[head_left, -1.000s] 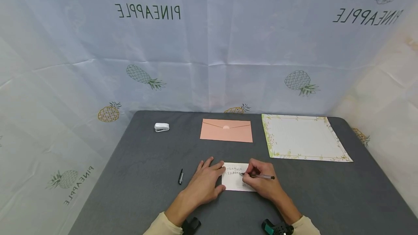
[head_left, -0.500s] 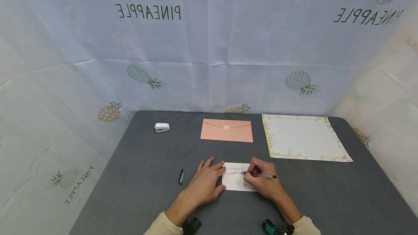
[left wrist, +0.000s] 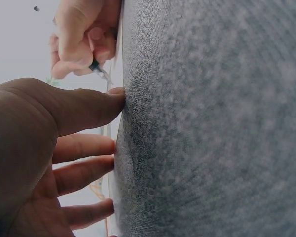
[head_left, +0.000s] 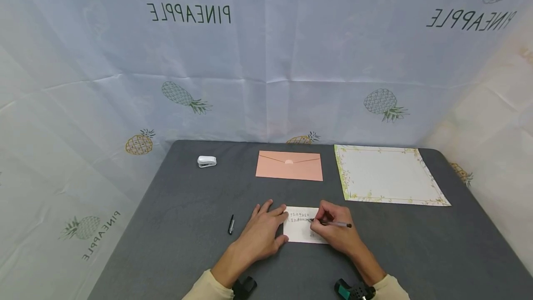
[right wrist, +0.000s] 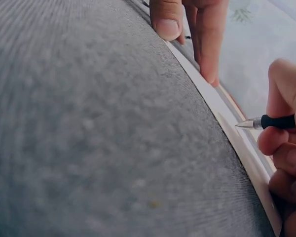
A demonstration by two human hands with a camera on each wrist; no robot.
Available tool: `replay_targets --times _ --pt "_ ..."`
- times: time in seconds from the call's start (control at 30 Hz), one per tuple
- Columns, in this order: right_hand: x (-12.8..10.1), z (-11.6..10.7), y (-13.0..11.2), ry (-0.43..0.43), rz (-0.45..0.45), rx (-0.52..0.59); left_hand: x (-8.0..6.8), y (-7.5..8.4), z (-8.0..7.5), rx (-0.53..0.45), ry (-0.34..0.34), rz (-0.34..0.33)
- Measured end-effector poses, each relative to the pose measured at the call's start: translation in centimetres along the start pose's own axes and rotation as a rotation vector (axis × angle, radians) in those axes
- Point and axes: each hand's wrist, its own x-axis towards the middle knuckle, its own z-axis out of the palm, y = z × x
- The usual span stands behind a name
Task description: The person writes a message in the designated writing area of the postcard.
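Pen on the card

Card (head_left: 300, 233) lies on the grey table (head_left: 175, 226), near of the pink envelope (head_left: 289, 166). Right hand (head_left: 335, 235) pinches a pen (head_left: 333, 223), tip on the card's written lines. Left hand (head_left: 262, 235) lies flat with straight fingers, pressing the card's left edge. Pen cap (head_left: 231, 224) rests left of the card; bordered sheet (head_left: 387, 175) lies beyond it to the right.

The pale blue pineapple-print backdrop cloth (head_left: 266, 59) says "PINEAPPLE", mirrored; handwriting on the small white card (head_left: 300, 233) is too tiny to read.
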Motion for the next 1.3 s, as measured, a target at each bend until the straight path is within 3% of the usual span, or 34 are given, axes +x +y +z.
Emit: replay_targets --times 0.33,0.8,1.3 --pt "0.07 -0.04 -0.11 0.004 0.005 0.014 0.04 -0.06 0.10 0.000 0.012 0.005" --pt "-0.06 0.13 0.26 0.118 0.041 0.082 -0.12 0.05 -0.13 -0.005 0.009 0.010" --pt "-0.01 -0.63 0.53 0.007 0.024 0.053 -0.01 0.00 -0.04 -0.006 -0.004 -0.004"
